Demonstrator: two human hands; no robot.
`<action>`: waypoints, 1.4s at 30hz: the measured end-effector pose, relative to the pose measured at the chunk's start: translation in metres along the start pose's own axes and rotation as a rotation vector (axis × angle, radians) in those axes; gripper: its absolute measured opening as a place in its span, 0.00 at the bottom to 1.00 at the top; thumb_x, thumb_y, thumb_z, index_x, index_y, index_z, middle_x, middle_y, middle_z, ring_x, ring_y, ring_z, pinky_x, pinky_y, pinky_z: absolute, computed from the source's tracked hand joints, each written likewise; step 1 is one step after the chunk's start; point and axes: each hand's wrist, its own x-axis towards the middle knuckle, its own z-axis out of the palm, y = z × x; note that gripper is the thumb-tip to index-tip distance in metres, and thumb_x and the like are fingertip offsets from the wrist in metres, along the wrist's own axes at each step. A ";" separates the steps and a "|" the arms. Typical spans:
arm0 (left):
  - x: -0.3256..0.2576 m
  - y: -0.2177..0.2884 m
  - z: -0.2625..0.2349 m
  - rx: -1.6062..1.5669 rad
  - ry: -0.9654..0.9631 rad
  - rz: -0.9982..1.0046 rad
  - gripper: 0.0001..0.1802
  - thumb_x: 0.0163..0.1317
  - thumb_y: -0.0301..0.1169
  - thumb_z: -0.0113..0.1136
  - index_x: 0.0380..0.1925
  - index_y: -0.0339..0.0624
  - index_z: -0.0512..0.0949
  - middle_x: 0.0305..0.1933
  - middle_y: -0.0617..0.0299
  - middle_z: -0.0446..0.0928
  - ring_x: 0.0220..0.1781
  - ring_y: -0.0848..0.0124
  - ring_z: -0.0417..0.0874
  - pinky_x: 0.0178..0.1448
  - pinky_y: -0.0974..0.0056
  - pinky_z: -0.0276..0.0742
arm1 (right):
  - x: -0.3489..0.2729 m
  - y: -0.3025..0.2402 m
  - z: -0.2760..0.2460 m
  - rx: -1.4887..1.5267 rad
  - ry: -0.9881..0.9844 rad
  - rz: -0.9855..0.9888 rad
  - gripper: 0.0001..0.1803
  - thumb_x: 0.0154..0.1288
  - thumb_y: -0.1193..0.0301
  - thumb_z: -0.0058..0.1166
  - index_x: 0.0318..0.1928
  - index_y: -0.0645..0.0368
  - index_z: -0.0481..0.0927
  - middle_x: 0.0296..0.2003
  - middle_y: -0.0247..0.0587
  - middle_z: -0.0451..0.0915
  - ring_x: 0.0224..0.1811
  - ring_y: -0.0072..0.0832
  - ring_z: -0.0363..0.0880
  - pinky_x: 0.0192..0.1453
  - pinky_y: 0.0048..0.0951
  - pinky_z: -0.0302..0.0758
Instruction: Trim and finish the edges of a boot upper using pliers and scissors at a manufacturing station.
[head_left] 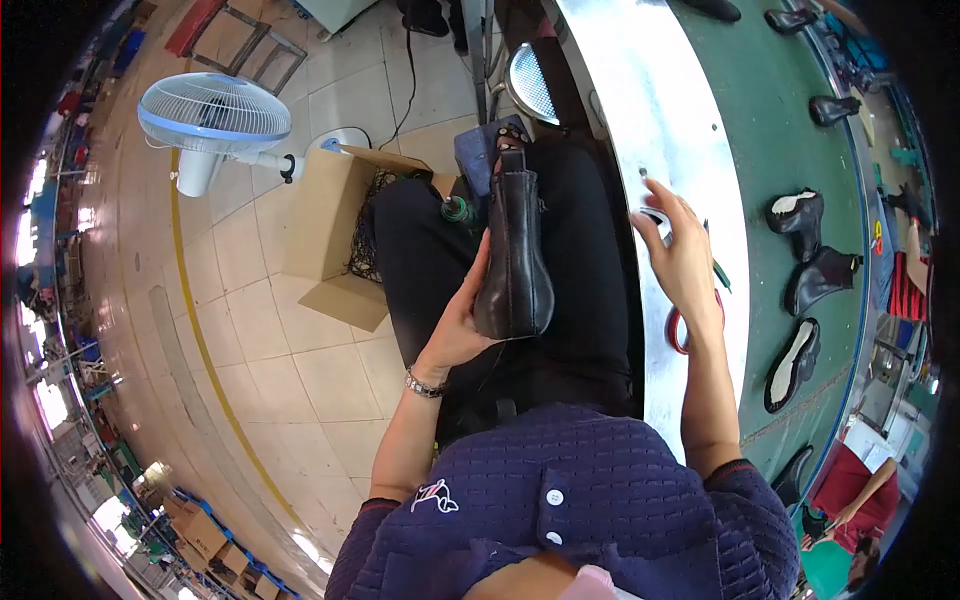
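Observation:
My left hand (462, 335) grips a black leather boot (515, 260) by its rounded near end, above my lap. A seam runs along the middle of the boot, and its far end lies by a dark blue block (478, 158) between my knees. Over the pale metal bench top on the right, my right hand (678, 250) has its thumb and fingers apart. A small dark-and-white thing (655, 218) shows between them, too unclear to name. Beside that wrist lies a red ring-shaped thing (678, 332), partly hidden by the forearm.
Several black boots and shoes (822, 280) lie on the green conveyor belt (760, 150) beyond the bench (690, 90). An open cardboard box (325, 215) stands on the floor to my left, with a blue-and-white fan (213, 115) nearby. Another person (855, 490) works across the belt.

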 end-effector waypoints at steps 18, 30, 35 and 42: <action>-0.025 0.068 -0.037 -0.287 0.502 -0.408 0.31 0.67 0.44 0.60 0.62 0.36 0.68 0.56 0.59 0.75 0.55 0.75 0.76 0.57 0.67 0.72 | -0.010 0.058 -0.028 0.522 -0.286 0.551 0.14 0.69 0.67 0.55 0.50 0.62 0.76 0.32 0.34 0.78 0.30 0.16 0.72 0.30 0.16 0.65; 0.019 0.060 -0.027 0.301 0.487 -0.106 0.36 0.69 0.40 0.54 0.70 0.34 0.55 0.67 0.46 0.67 0.68 0.57 0.68 0.70 0.61 0.61 | 0.025 -0.099 -0.018 0.960 -0.981 0.547 0.45 0.65 0.74 0.53 0.76 0.47 0.43 0.41 0.53 0.81 0.39 0.30 0.80 0.33 0.19 0.69; 0.046 0.068 -0.029 0.607 0.715 0.145 0.24 0.65 0.34 0.58 0.57 0.31 0.72 0.54 0.47 0.75 0.54 0.54 0.79 0.55 0.60 0.74 | 0.051 -0.126 0.001 0.988 -1.168 0.509 0.40 0.73 0.75 0.43 0.77 0.48 0.36 0.52 0.53 0.79 0.54 0.33 0.79 0.58 0.31 0.72; 0.058 0.067 -0.032 0.759 0.846 0.222 0.13 0.67 0.28 0.56 0.48 0.34 0.80 0.38 0.50 0.82 0.34 0.63 0.82 0.41 0.65 0.76 | 0.068 -0.147 0.008 0.764 -1.137 0.580 0.37 0.75 0.74 0.42 0.77 0.44 0.40 0.36 0.38 0.74 0.36 0.25 0.77 0.42 0.33 0.80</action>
